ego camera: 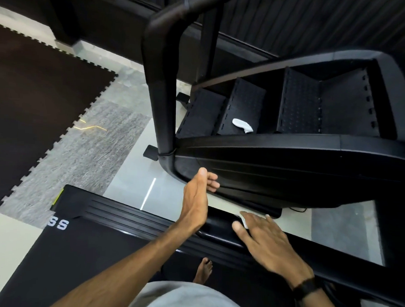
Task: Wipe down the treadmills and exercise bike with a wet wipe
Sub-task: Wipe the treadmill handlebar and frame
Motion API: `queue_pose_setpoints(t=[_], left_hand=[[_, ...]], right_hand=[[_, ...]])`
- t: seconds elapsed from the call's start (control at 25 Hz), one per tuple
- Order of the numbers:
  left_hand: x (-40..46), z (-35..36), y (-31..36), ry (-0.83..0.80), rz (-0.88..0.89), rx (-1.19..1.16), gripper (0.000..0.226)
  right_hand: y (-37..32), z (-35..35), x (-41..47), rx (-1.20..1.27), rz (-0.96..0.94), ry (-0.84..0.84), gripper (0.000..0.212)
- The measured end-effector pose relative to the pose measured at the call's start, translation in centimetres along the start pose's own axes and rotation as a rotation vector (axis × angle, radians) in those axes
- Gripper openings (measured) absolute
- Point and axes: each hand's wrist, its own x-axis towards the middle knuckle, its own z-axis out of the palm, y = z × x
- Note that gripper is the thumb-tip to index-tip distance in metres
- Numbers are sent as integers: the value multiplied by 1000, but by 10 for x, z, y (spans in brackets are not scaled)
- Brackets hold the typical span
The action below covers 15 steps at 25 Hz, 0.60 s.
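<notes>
While the right hand (pixel 266 240) presses a wet wipe (pixel 243 221) flat-fingered on the treadmill (pixel 147 223) rail, the left hand (pixel 198 195) hangs open — another wipe (pixel 241 125) lies at twelve o'clock on a step.

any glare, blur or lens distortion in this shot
Head view: a bright streak of glare on the glossy floor tile; wide-angle lens bends the black handrail and machine edges; top-left corner smeared by motion blur; both hands fairly sharp.

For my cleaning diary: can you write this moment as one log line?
right hand: pressing wipe on treadmill side rail | left hand: open, empty | spare wipe: on stepper
</notes>
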Motion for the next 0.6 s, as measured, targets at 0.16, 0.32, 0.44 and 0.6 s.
queue_pose_setpoints(t=[0.16, 0.32, 0.44, 0.6], left_hand=[[5, -2, 1, -12, -58, -63, 68], [30, -16, 10, -15, -135, -73, 66], [39, -34, 9, -8, -136, -51, 68], [35, -40, 4, -42, -173, 1, 67]], right_hand=[[-32, -17, 52, 211, 87, -151, 88], [-72, 3, 30, 47, -248, 2, 72], [-53, 25, -16, -87, -372, 242, 83], [-31, 16, -3, -100, -106, 85, 86]])
